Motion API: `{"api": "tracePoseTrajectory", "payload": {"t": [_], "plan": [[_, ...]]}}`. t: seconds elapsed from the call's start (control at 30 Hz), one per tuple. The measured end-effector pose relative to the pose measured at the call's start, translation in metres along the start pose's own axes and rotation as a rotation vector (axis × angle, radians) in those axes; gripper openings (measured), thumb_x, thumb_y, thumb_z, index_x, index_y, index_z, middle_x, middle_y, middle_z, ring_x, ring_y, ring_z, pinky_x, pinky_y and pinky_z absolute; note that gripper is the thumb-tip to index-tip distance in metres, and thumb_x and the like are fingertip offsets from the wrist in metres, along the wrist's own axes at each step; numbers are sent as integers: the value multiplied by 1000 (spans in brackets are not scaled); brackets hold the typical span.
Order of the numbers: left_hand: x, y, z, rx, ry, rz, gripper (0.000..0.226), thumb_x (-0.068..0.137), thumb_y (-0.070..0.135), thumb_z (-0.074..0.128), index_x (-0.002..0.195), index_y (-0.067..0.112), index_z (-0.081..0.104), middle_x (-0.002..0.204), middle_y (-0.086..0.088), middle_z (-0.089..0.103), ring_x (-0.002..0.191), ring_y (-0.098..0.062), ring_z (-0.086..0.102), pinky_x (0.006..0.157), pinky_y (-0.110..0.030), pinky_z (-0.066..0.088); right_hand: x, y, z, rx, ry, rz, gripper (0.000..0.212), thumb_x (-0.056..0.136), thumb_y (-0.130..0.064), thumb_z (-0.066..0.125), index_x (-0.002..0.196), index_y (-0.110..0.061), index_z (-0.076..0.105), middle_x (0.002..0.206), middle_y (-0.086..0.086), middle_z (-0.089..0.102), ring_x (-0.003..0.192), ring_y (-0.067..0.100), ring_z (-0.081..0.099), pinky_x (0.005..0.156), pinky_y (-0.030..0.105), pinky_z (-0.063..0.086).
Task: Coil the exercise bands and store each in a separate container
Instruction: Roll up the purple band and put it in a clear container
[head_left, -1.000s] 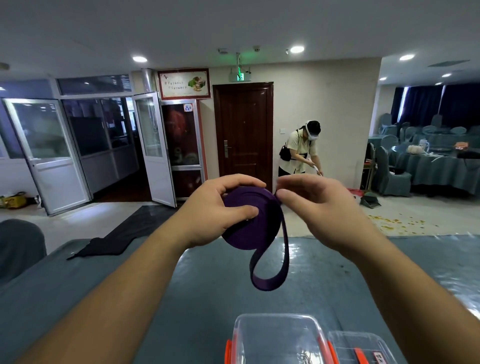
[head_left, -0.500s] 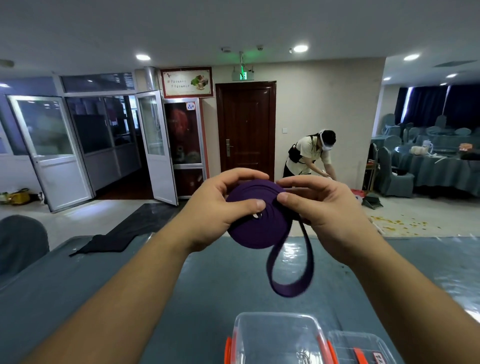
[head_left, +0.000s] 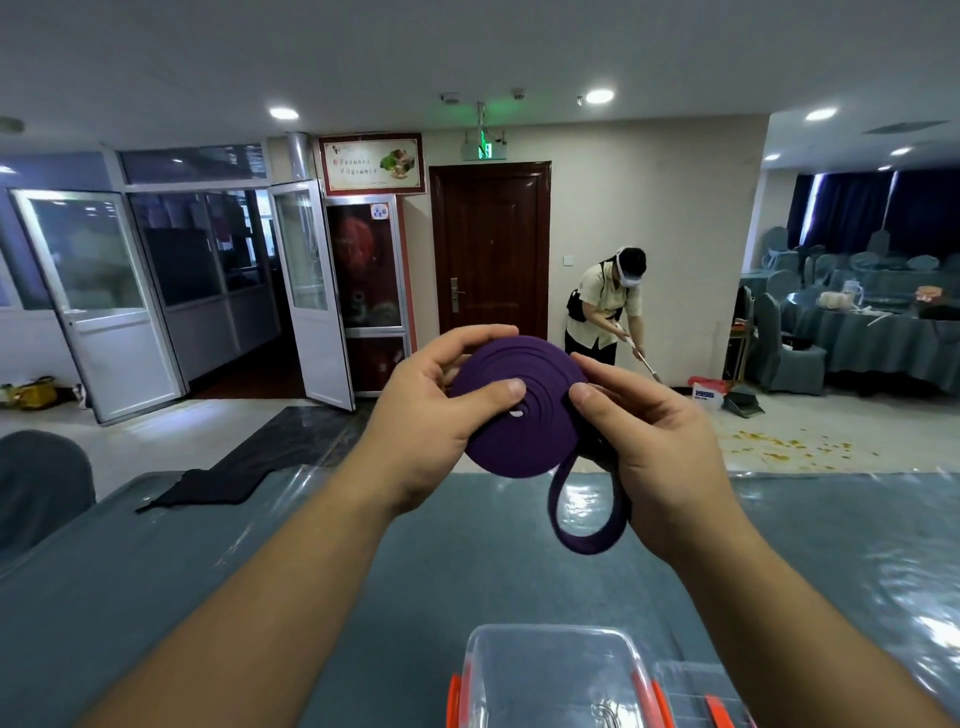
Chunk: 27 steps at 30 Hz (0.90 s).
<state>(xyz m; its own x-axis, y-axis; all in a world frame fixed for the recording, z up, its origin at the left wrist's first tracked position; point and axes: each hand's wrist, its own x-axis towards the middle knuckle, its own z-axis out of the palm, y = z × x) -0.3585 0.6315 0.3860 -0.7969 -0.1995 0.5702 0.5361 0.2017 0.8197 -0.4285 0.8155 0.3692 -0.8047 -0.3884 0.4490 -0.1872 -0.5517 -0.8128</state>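
At the far left, a dark cloth (head_left: 218, 480) lies on the bench (head_left: 208, 571), well left of the purple exercise band (head_left: 514, 415). The bench wears a grey-blue cover under clear plastic film.

The left hand (head_left: 415, 441) grips the left side of the band's coil: its thumb presses the flat face near the centre hole while its fingers (head_left: 483, 338) curl over the top edge and round the back. The band is wound into a flat spiral disc, held upright in the air above the bench, its face toward the camera. A short loose loop of the band hangs down from the coil's lower right.

The right hand (head_left: 660, 441) grips the coil's right edge, thumb on the face, fingers curled behind it; the loose loop passes in front of its palm.

Below the band, at the bench's near edge, stands a clear plastic container (head_left: 556, 675) with orange latches. Just right of the container sits a second clear container (head_left: 691, 691), mostly cut off.

Far beyond the band, to its right, a person (head_left: 602, 312) bends over a long-handled tool on the floor.
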Motion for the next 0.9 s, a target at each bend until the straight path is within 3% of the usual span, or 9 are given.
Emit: {"api": "tracePoseTrajectory", "payload": {"t": [0.13,0.23,0.43,0.6,0.77,0.9], "plan": [[1,-7,1,10,-58,-96,47,85,5,82,120,34,70,112,-1,77,102,-24,76,78,-41,65,1,0,-6,-73,13,19,27,87,-7,75,113,-12,77,102,11,82,95,30,80,74,30,64],[2,-4,-3,23,-140,-144,51,83,6,85,122,35,71,112,-2,78,102,-23,77,77,-37,64,4,0,-10,-134,13,30,24,91,0,72,111,-12,78,100,11,82,94,31,80,74,31,65],[-1,-15,9,-79,13,-118,49,83,5,84,121,34,71,111,1,79,101,-22,77,77,-38,65,3,3,-15,-44,53,42,26,90,-5,73,114,-10,77,103,13,82,94,29,80,75,28,64],[0,-16,5,-98,-114,-219,53,82,8,86,123,36,69,117,-4,76,106,-30,76,81,-48,64,5,2,-21,-81,70,47,19,89,-4,75,106,-12,81,97,13,82,88,30,80,68,25,62],[-2,-22,21,-134,52,-134,51,79,10,86,116,41,70,113,-1,78,103,-25,77,78,-42,64,4,9,-15,55,116,54,21,92,-8,72,109,-18,80,104,11,82,93,26,80,69,26,62],[0,-25,15,-110,-37,-216,51,82,11,85,119,40,68,114,-3,77,102,-29,77,77,-43,64,4,12,-22,-11,115,54,22,94,-6,71,112,-16,79,102,11,82,93,28,80,69,27,63]]}}
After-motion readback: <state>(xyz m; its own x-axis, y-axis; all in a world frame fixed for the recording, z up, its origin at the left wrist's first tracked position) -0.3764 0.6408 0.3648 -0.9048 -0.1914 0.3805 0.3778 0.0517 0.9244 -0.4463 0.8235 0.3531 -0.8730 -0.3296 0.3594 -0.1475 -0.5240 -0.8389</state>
